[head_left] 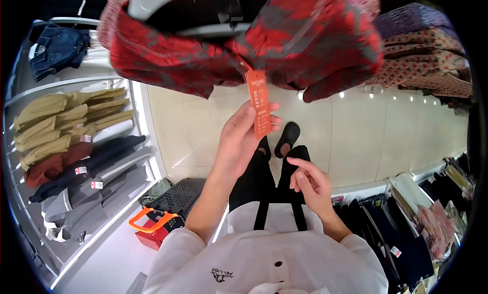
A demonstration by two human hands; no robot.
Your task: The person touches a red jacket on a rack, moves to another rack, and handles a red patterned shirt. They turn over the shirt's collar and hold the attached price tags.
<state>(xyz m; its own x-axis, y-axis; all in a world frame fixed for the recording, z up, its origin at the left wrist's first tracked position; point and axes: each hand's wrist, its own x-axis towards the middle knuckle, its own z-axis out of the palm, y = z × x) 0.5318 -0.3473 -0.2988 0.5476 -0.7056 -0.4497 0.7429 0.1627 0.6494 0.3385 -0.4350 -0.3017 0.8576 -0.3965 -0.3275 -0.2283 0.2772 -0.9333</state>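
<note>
An orange-red paper tag (260,103) with white print hangs from a red and grey patterned garment (315,37) at the top of the head view. My left hand (243,126) holds this tag between thumb and fingers, just below the garment. Lower and to the right, my right hand (311,181) is held in front of my body, its fingers partly curled and apart, with nothing in it. The garment's upper part runs out of view, beside a black shape.
At the left, racks hold khaki trousers (51,118), grey clothes and a denim piece (58,49). A black basket (180,195) with an orange handle stands lower left. Patterned clothes (419,57) hang upper right, and dark clothes (373,233) lower right.
</note>
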